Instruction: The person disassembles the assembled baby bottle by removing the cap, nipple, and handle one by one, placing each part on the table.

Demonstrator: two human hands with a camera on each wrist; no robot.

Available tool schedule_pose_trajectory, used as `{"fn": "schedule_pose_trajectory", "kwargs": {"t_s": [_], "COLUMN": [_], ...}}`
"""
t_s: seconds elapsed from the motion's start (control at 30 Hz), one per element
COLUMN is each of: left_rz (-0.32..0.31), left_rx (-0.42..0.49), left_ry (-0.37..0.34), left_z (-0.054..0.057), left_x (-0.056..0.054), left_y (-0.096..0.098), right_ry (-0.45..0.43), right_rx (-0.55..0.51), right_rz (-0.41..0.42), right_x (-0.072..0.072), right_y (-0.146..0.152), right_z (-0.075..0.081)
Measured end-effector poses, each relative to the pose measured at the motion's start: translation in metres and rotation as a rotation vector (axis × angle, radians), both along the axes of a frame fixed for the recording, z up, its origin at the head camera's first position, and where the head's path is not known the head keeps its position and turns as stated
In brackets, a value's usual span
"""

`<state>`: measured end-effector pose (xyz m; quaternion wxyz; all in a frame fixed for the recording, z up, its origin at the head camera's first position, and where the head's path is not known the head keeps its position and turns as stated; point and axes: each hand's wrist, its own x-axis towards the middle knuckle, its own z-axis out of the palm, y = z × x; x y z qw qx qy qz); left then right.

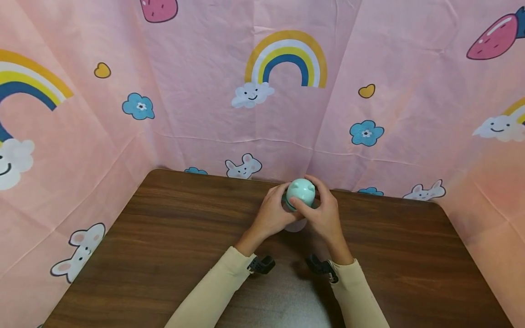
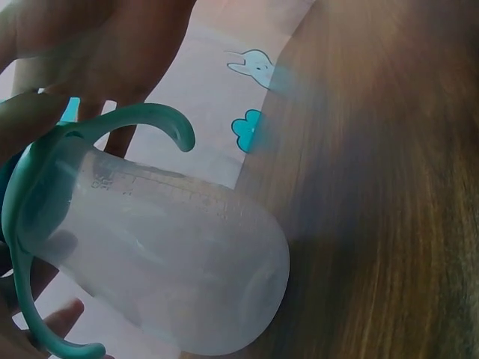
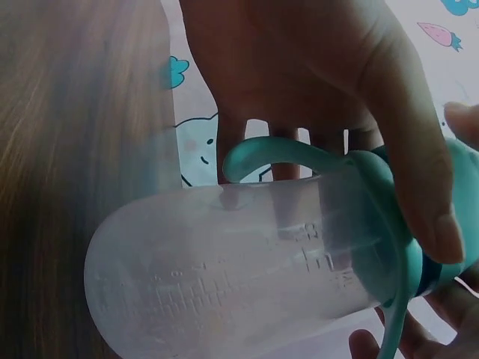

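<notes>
A baby bottle with a clear body and a rounded mint-green cap is held between both hands near the table's far side. My left hand grips it around the collar from the left. On the other side my right hand holds the cap, its thumb lying across the green top. Two curved green handles stick out below the collar. Measuring marks run along the body, which looks empty in both wrist views. Its rounded base hangs close over the wood.
The dark brown wooden table spreads out on both sides of the arms. A pink printed cloth with rainbows and flowers hangs behind the table and along its sides. A black strap with a small device sits on each wrist, over light sleeves.
</notes>
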<state>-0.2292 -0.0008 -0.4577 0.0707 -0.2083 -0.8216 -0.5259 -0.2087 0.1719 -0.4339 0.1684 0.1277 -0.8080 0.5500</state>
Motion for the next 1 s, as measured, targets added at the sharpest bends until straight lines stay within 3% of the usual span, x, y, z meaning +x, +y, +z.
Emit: {"fn": "schedule_pose_trajectory", "kwargs": {"t_s": [0.4,0.7,1.0], "left_rz": [0.014,0.076,0.104], "left_rx": [-0.023,-0.040,-0.055], "left_ry": [0.014,0.039,0.067], "left_z": [-0.002,-0.004,-0.003], "left_x": [0.002,0.006,0.007], "left_y": [0.003,0.008,0.008], "right_ry": [-0.030,-0.030,-0.023], "right_rx": [0.047,0.109,0.111], "right_rz": [-0.044,-0.105,-0.106], "right_x": [0.004,0.007,0.005], "right_y": [-0.007,-0.015,-0.019], "right_z": [0.001,0.003,0.003]}}
